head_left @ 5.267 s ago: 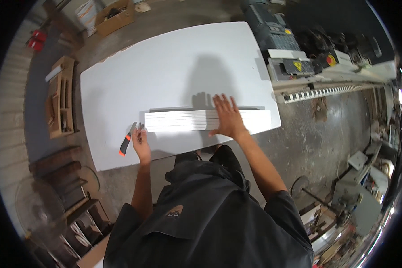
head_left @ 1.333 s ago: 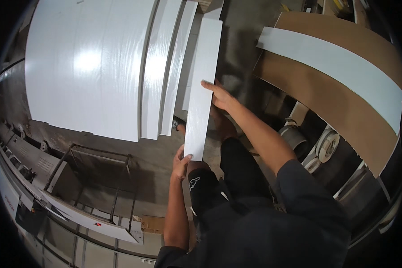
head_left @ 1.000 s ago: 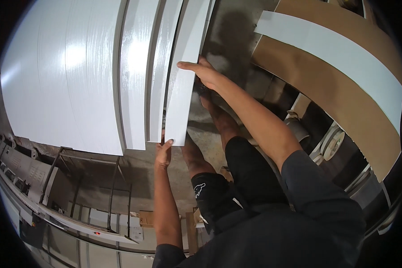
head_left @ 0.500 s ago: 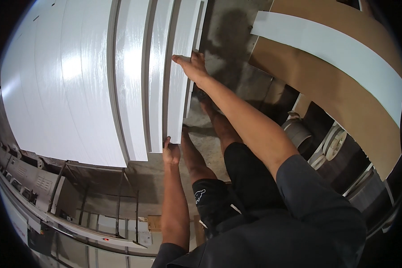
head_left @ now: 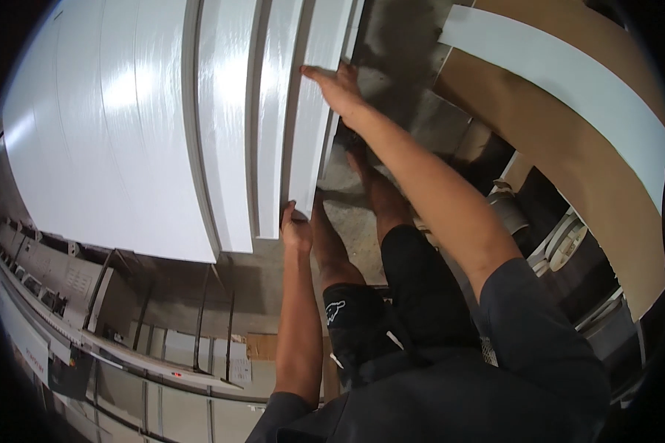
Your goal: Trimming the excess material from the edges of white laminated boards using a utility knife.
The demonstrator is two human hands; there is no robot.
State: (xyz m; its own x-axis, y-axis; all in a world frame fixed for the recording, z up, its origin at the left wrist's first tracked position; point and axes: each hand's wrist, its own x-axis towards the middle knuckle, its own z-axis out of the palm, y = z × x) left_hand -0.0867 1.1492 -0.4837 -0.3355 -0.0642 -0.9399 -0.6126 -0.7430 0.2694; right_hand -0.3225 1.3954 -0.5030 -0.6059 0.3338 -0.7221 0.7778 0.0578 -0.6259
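A long white board (head_left: 309,136) with a glossy face lies at the right edge of several similar white boards (head_left: 125,148), which overlap like steps. My left hand (head_left: 297,232) grips its near end, thumb on top and fingers underneath, largely hidden. Farther along, my right hand (head_left: 338,90) spans the same board, thumb across the top toward the left edge and the other fingers folded over the right edge. Both hands are closed on it.
Brown sheets (head_left: 547,111) with a white strip (head_left: 554,66) across them stand at the right, above rolls of edging (head_left: 569,244). A long machine (head_left: 59,273) and a metal frame (head_left: 199,325) are at the lower left. My legs stand on the concrete floor (head_left: 351,229).
The view has shifted slightly, so my hands and the board sit higher and farther right in the picture. My grip on the board looks the same.
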